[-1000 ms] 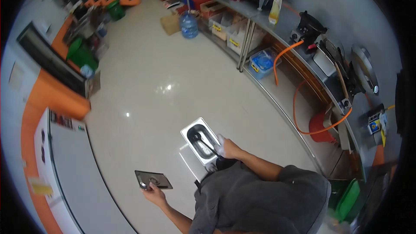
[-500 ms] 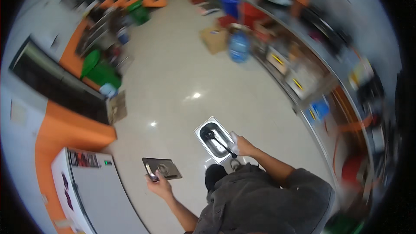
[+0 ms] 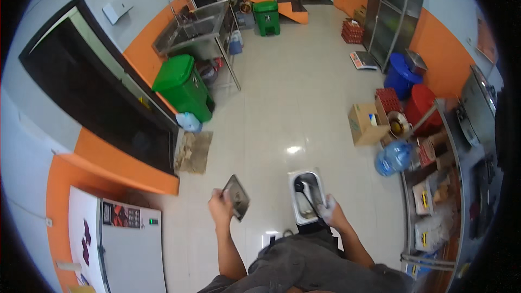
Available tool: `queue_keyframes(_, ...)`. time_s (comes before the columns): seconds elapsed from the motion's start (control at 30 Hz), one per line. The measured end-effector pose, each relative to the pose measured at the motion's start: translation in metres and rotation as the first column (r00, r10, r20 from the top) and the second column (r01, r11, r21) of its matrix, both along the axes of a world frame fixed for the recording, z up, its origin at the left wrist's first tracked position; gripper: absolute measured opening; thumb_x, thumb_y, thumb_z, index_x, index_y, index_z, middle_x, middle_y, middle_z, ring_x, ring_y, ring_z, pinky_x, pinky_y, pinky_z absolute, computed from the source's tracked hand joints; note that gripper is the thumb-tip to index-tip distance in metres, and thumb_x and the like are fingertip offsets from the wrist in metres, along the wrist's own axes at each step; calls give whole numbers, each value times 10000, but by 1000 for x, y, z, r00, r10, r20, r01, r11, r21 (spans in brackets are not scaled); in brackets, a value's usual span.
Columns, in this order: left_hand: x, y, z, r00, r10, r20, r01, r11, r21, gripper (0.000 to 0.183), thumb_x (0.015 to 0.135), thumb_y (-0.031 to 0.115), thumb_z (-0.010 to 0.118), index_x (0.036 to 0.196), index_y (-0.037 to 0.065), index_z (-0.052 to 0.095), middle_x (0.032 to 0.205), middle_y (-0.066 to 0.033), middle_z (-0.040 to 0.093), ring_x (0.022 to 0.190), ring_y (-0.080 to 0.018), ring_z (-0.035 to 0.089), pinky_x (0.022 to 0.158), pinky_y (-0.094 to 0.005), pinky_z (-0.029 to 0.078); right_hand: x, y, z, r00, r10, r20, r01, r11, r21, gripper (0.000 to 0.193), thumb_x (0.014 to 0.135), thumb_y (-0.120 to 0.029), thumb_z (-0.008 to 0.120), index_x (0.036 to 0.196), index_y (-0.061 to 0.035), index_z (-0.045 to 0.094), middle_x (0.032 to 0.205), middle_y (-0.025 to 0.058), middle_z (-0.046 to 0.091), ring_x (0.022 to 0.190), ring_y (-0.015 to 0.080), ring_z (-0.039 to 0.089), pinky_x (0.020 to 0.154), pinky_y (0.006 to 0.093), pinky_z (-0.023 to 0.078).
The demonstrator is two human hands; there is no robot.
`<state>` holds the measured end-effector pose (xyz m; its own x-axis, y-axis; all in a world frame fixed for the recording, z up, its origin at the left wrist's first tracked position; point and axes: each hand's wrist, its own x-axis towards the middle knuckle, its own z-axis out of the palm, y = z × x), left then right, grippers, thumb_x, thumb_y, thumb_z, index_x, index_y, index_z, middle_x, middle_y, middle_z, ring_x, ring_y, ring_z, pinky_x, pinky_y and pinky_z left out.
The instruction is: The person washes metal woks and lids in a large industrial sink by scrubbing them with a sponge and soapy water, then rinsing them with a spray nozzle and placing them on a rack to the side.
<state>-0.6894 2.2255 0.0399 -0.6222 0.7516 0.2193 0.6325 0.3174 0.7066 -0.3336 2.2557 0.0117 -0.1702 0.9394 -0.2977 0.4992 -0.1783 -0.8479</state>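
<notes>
Lid [image 3: 237, 198] of rectangular steel hangs left of the steel pan [image 3: 295, 202], apart from it, gripped along its left edge by my left hand [image 3: 220, 210], fingers closed. It is tilted rather than flat, its long side running mostly away from me, its face dull grey. Next comes the pan itself, in front of my body, its long axis also pointing away from me, so it lies to the right of the lid and well within my right hand's reach; my left is the farther one. It looks deep and bright, round-cornered, with a black ladle [image 3: 313, 206] slanting inside, its handle leaning over the near right corner. At the pan's right rim my right hand [image 3: 337, 217] is closed on the side, something whitish at the fingers, cloth or glove, I cannot tell. Farther right beyond the pan lies a blue water bottle [image 3: 393, 158].
</notes>
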Motion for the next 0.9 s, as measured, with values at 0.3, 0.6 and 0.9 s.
queue_keyframes(0.3,-99,447,-32,869,9,495,-75,991,114,146,916,99,535,985,-24,575,815,-115,636,707,-234,636,675,-347,551,-23,409,-88,949,-277,150,223,927,301,205,853,-134,522,970,32,501,840,197,612,746,231,607,618,357,483)
queue_keyframes(0.6,-274,642,-51,319,-160,934,-460,835,301,257,890,30,490,1144,15,519,987,-115,599,831,-266,640,773,-422,581,-234,865,2,974,56,-221,6,962,273,178,863,-124,527,965,22,533,801,114,586,732,161,543,629,331,462)
queue_keyframes(0.9,-410,1014,9,476,-180,861,-549,704,451,226,871,39,597,1081,43,513,1040,-42,585,934,-145,558,769,-317,469,-416,1162,66,945,87,-316,-85,996,21,175,891,-117,536,1021,0,542,820,16,547,722,89,496,637,268,430)
